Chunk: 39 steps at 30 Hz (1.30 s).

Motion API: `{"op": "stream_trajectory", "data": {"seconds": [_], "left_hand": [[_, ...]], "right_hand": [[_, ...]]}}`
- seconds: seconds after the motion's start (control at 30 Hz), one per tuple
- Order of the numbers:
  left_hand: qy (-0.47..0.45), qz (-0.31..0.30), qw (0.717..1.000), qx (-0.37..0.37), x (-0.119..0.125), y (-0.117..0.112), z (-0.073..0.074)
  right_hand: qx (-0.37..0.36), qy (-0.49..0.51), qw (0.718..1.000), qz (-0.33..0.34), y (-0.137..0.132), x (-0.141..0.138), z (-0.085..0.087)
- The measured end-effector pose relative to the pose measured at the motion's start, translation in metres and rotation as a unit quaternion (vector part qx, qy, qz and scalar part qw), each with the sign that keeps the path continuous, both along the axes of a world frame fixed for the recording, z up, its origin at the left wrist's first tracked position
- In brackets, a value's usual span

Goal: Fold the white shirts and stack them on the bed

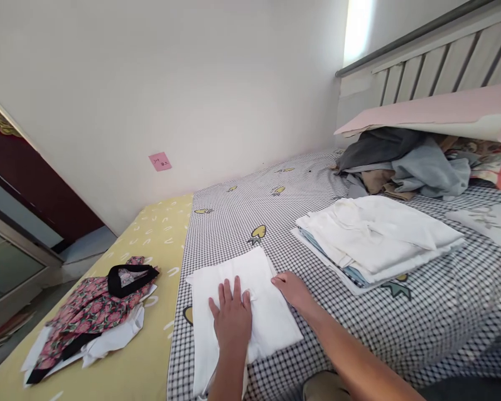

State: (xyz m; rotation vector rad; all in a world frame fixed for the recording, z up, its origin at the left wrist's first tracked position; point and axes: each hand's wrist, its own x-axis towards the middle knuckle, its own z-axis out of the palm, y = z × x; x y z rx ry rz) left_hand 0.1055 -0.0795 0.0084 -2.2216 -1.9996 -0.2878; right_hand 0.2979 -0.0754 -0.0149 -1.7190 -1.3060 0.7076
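A folded white garment (256,278) lies on the checked bed sheet (421,312) right in front of me. My left hand (232,314) rests flat on its middle, fingers stretched out and slightly apart. My right hand (291,288) touches the garment's right edge, fingers extended and close together, holding nothing that I can see.
A stack of folded white clothes (376,234) sits to the right. A heap of unfolded grey and beige clothes (404,164) lies by the headboard under a pink board (434,111). A floral garment (94,306) on white cloth lies on the yellow sheet (158,234) at left. The wall runs along the bed's far side.
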Motion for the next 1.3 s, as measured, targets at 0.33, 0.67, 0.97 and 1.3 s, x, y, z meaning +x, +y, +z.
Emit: {"op": "stream_trajectory", "data": {"seconds": [0.33,0.67,0.97,1.3], "left_hand": [[0.004,-0.001,1.0,0.003,0.001,-0.002,0.0],[0.007,-0.002,1.0,0.011,-0.001,0.001,-0.005],[-0.025,-0.011,1.0,0.01,0.001,-0.001,-0.009],[-0.124,-0.023,0.992,0.008,0.002,-0.005,-0.013]], "right_hand": [[0.069,-0.031,0.995,-0.071,-0.009,-0.001,-0.006],[0.094,-0.069,0.988,-0.097,-0.007,-0.004,-0.009],[0.232,-0.252,0.936,-0.085,-0.026,-0.052,0.046],[0.031,-0.326,0.941,0.089,0.001,-0.061,0.003]]}}
